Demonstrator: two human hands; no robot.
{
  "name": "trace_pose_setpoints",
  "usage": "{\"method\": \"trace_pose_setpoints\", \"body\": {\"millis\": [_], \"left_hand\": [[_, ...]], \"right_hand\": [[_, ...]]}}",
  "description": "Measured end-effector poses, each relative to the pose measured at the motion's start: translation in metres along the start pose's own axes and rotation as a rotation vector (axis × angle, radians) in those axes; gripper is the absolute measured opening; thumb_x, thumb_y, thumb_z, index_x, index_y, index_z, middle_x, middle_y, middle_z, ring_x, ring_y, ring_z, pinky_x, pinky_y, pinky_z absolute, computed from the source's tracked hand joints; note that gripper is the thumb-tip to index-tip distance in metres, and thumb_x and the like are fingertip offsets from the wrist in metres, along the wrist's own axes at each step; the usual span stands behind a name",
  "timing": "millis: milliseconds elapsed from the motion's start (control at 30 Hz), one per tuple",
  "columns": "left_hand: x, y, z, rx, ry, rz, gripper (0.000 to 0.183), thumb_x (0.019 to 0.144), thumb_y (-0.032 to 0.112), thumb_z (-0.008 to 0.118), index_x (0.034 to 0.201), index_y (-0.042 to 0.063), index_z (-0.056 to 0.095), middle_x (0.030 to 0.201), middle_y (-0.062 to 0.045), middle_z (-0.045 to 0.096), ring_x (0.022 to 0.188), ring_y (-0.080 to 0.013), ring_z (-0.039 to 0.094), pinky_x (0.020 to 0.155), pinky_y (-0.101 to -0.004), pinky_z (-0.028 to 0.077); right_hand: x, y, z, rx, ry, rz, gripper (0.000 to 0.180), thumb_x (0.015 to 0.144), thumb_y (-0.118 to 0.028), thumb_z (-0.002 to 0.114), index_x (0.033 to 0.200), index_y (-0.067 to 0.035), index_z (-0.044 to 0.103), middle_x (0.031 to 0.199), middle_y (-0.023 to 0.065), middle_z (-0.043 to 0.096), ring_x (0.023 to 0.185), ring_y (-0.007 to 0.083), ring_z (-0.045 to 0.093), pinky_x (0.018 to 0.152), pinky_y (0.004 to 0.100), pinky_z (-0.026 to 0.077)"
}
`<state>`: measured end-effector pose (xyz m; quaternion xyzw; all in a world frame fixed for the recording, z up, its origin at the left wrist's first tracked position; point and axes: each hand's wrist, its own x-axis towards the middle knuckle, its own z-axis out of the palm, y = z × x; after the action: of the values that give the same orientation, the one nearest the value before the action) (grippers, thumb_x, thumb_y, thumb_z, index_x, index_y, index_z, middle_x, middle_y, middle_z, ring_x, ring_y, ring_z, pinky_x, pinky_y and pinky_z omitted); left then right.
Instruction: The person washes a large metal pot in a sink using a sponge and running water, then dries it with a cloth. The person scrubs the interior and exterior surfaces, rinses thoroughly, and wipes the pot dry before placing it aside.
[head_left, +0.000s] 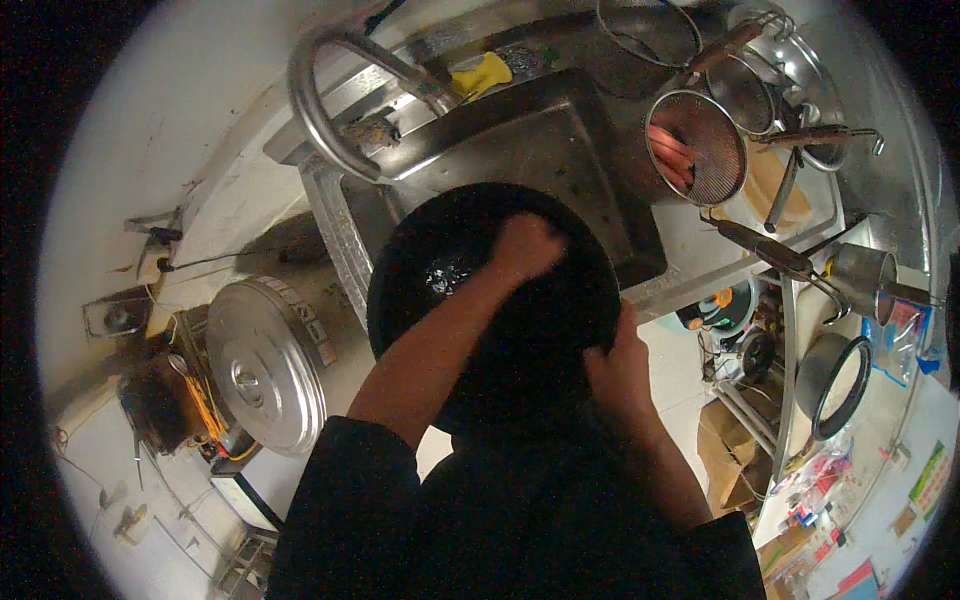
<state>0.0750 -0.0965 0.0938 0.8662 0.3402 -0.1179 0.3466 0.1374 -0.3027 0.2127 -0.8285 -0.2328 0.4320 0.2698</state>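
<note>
A large, dark round pan or wok (420, 322) is tilted over the near side of a stainless steel sink (540, 150). A wet shine shows on its dark inner surface. My left hand (529, 244) is inside it near the far right part of the bowl, curled and slightly blurred; whether it holds something there cannot be told. At the right rim, my right hand (626, 356) grips the pan's edge, thumb toward the inside. A curved metal faucet (322, 112) arches over the sink's left side, its end just behind the pan.
Wire-mesh strainers (697, 146) with handles hang or stand at the right. A yellow cloth or sponge (481, 75) lies behind the sink. Left stands a lidded metal pot (259, 367). A black-rimmed container (840, 386) and a metal cup (862, 281) are on the right-hand shelf.
</note>
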Motion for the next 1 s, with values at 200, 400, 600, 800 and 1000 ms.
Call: {"method": "trace_pose_setpoints", "body": {"millis": [200, 400, 600, 800, 1000], "left_hand": [[0.002, -0.012, -0.037, 0.091, -0.151, 0.078, 0.033, 0.081, 0.032, 0.060, 0.082, 0.001, 0.072, 0.092, -0.024, 0.068, 0.086, -0.0413, 0.067, 0.075, -0.0507, 0.054], [-0.063, -0.177, -0.027, -0.163, -0.042, -0.232, 0.037, 0.093, 0.028, 0.046, 0.095, 0.001, 0.071, 0.100, -0.025, 0.069, 0.092, -0.0403, 0.067, 0.078, -0.0491, 0.054], [0.027, -0.131, 0.064, -0.062, 0.077, -0.454, 0.035, 0.094, 0.029, 0.048, 0.114, 0.008, 0.067, 0.117, -0.021, 0.064, 0.109, -0.0388, 0.060, 0.091, -0.0515, 0.050], [0.014, -0.040, 0.195, -0.243, -0.110, 0.098, 0.037, 0.084, 0.023, 0.061, 0.114, 0.001, 0.064, 0.115, -0.023, 0.064, 0.102, -0.0412, 0.062, 0.091, -0.0502, 0.049], [-0.039, -0.019, 0.121, 0.172, -0.033, 0.798, 0.030, 0.092, 0.022, 0.051, 0.110, 0.003, 0.067, 0.111, -0.017, 0.067, 0.105, -0.0367, 0.064, 0.092, -0.0489, 0.049]], "right_hand": [[-0.002, 0.000, 0.005, 0.018, 0.021, -0.020, 0.067, 0.076, -0.002, 0.057, 0.138, 0.001, 0.030, 0.111, 0.0320, 0.062, 0.105, 0.0487, 0.060, 0.090, 0.0489, 0.049], [-0.006, -0.015, 0.010, 0.108, 0.076, -0.017, 0.069, 0.076, -0.001, 0.057, 0.139, 0.001, 0.031, 0.114, 0.0329, 0.061, 0.108, 0.0479, 0.059, 0.094, 0.0479, 0.047], [-0.003, -0.006, 0.016, 0.005, 0.008, -0.051, 0.069, 0.076, -0.004, 0.057, 0.140, 0.000, 0.030, 0.114, 0.0326, 0.061, 0.110, 0.0478, 0.059, 0.095, 0.0476, 0.047], [0.006, 0.000, 0.018, 0.022, 0.023, -0.138, 0.071, 0.076, -0.007, 0.059, 0.140, -0.003, 0.031, 0.116, 0.0297, 0.061, 0.110, 0.0476, 0.058, 0.093, 0.0473, 0.047], [0.008, -0.004, 0.022, 0.075, 0.082, -0.157, 0.068, 0.075, -0.003, 0.057, 0.138, -0.003, 0.032, 0.115, 0.0303, 0.061, 0.109, 0.0479, 0.058, 0.092, 0.0468, 0.048]]}}
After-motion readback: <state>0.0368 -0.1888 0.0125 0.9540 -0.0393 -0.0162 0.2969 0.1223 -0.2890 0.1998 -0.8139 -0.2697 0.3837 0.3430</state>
